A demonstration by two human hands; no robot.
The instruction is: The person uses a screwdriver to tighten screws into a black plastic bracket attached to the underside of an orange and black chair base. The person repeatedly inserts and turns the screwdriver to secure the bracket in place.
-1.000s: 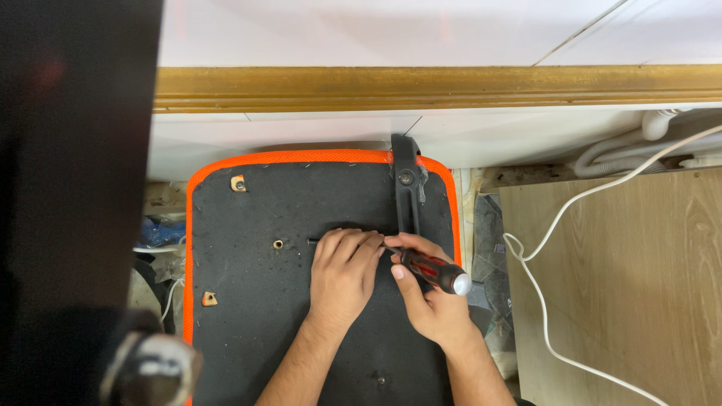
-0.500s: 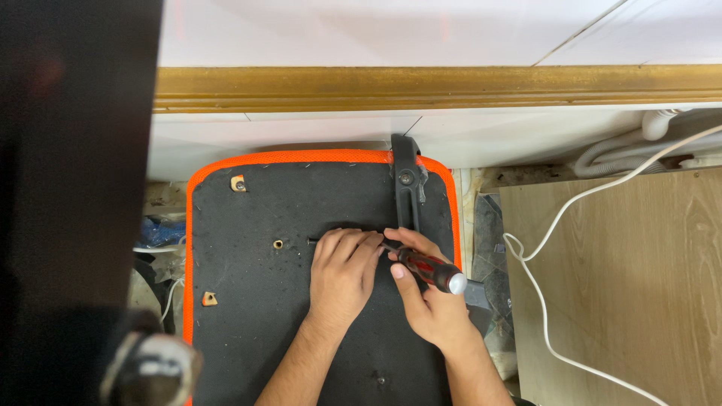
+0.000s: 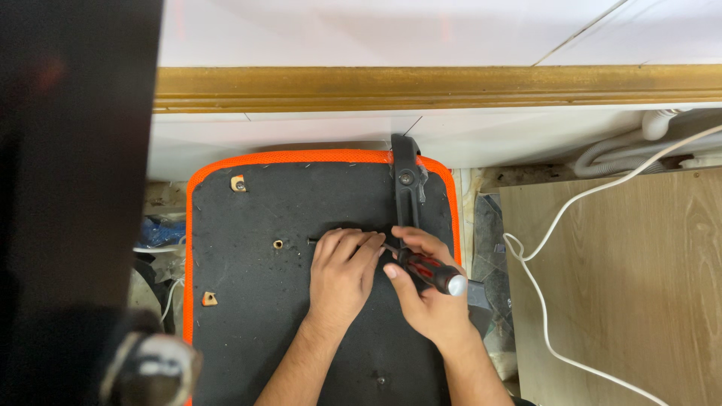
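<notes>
Your right hand (image 3: 429, 297) grips a red-and-black screwdriver (image 3: 429, 271), tip down at a black bracket (image 3: 407, 197) on the orange-edged seat base (image 3: 248, 316). Your left hand (image 3: 342, 274) presses flat beside it, holding nothing. The screw is probably part-driven; other holes (image 3: 277, 244) stand unfilled.

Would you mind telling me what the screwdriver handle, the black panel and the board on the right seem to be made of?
Screwdriver handle: likely glossy plastic, red and black with a shiny cap. Black panel: seemingly matte fabric over a board, fuzzy with lint, edged in orange woven mesh. Board: looks like wood-grain laminate, smooth and pale.
</notes>
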